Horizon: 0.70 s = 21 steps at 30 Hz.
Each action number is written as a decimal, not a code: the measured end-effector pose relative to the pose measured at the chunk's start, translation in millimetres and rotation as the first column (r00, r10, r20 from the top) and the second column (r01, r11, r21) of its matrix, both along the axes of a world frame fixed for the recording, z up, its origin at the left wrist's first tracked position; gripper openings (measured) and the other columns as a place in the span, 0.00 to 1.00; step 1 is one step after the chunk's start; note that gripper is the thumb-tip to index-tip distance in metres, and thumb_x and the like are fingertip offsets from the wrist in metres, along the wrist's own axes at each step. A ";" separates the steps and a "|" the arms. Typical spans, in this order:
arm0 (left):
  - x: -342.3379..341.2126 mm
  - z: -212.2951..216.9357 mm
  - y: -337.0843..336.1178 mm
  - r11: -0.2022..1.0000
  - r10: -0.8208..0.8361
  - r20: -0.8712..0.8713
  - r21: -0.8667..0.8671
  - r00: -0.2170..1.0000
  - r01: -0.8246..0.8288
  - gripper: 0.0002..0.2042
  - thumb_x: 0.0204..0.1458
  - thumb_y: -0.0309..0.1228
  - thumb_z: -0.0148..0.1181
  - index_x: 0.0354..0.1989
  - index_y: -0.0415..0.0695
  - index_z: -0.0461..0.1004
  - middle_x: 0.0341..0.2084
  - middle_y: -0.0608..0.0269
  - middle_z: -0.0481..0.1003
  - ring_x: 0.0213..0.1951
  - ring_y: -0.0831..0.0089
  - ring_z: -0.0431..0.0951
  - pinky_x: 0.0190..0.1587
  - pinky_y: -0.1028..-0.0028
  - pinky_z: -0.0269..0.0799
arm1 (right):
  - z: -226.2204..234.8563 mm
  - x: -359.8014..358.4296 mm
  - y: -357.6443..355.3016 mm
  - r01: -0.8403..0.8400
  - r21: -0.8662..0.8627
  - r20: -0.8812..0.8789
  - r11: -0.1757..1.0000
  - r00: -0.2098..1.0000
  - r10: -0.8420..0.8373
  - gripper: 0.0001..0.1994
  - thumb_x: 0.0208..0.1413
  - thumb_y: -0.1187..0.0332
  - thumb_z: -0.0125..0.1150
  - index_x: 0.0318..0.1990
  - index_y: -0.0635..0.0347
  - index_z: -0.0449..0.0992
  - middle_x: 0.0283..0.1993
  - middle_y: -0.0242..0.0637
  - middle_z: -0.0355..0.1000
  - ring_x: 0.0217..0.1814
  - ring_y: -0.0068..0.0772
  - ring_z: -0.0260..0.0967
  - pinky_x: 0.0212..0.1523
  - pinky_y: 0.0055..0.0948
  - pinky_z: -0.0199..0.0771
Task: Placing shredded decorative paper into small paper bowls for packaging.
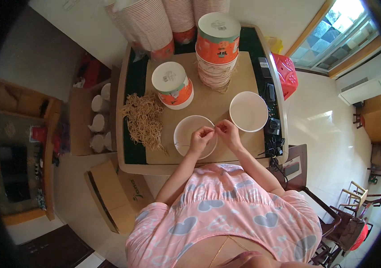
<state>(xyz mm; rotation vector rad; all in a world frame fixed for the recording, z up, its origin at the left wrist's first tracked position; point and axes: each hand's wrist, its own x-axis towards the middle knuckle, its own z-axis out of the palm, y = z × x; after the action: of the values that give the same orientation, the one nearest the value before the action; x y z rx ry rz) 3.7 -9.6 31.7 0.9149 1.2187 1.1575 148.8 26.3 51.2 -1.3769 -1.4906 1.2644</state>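
Note:
My left hand (203, 136) and my right hand (228, 133) are both pinched, their fingertips nearly meeting over the right side of a white paper tub (182, 129). A thin strand shows inside this tub beside my left hand and seems to run into its fingers. What my right fingertips pinch is too small to make out. Just beyond my right hand stands a second white tub (249, 111), its mouth up. On the left lies a tangled heap of tan cords (143, 120).
Upside-down orange-and-white tubs stand in a short stack (172, 85) and a taller stack (218, 40) wound with cords. Wrapped tub stacks (143, 27) line the back. Black adapters and cables (273, 127) lie along the right edge. Cardboard boxes (119, 187) sit left of the table.

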 end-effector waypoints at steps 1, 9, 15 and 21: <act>-4.5 -1.2 -0.9 0.997 -0.002 0.110 -0.077 0.994 0.011 0.02 0.48 0.23 0.58 0.30 0.41 0.75 0.21 0.75 0.72 0.23 0.89 0.68 0.26 0.86 0.64 | -1.6 -1.1 -0.5 -0.013 0.031 0.026 0.999 1.000 0.012 0.03 0.48 0.75 0.59 0.30 0.64 0.73 0.25 0.32 0.71 0.29 0.20 0.69 0.29 0.21 0.69; 1.6 -4.6 -3.8 0.996 0.048 -0.165 0.077 0.985 -0.036 0.03 0.49 0.25 0.58 0.31 0.41 0.75 0.19 0.75 0.70 0.20 0.88 0.66 0.21 0.84 0.61 | 9.5 -6.3 -4.4 -0.050 0.019 -0.055 0.999 0.997 0.051 0.04 0.47 0.76 0.59 0.33 0.65 0.74 0.27 0.35 0.72 0.29 0.21 0.68 0.30 0.22 0.69; 3.2 12.3 -7.1 0.998 0.024 -0.354 0.058 0.935 -0.004 0.03 0.46 0.24 0.60 0.30 0.40 0.75 0.19 0.75 0.71 0.22 0.88 0.65 0.24 0.85 0.61 | 1.8 -4.7 -1.3 -0.030 -0.015 -0.120 0.999 0.992 0.028 0.03 0.49 0.76 0.59 0.32 0.65 0.73 0.27 0.33 0.73 0.30 0.17 0.69 0.31 0.19 0.71; 2.1 6.3 -8.7 0.994 0.084 -0.370 0.098 0.925 -0.051 0.03 0.45 0.24 0.60 0.29 0.40 0.75 0.18 0.75 0.71 0.22 0.88 0.65 0.24 0.85 0.61 | 9.5 0.7 3.2 -0.179 -0.047 0.003 0.983 0.984 0.179 0.05 0.49 0.77 0.59 0.33 0.67 0.74 0.30 0.34 0.74 0.32 0.19 0.70 0.34 0.21 0.72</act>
<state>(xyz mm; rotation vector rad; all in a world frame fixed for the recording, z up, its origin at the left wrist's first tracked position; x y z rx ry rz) 5.8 -18.3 38.1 1.2066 1.5252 1.1289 149.4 29.5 60.7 -1.3006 -1.6287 1.4143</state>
